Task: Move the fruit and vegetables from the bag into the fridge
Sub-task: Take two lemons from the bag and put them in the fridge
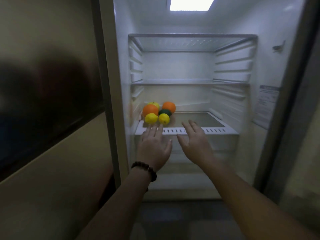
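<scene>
Fruit cluster at left of the lowest fridge shelf (187, 131): two lemons (151, 118) in front, two oranges (150, 110) behind, a dark green fruit (164, 112) between, a yellow apple (154, 104) at back. Left hand (154, 146) with straight, slightly spread fingers near the lemons, contact unclear. Right hand (194, 142) flat, fingers apart, holding nothing. Beaded bracelet (144, 169) on left wrist. Fridge light (190, 3) on.

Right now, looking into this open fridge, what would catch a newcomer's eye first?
The bright cluster of fruit at the left end of the lowest shelf: two oranges, two lemons, a yellow apple behind and a dark green fruit in the middle. Just in front, the left hand and right hand reach in, both open and empty. The shelves above look bare under the ceiling light.
</scene>
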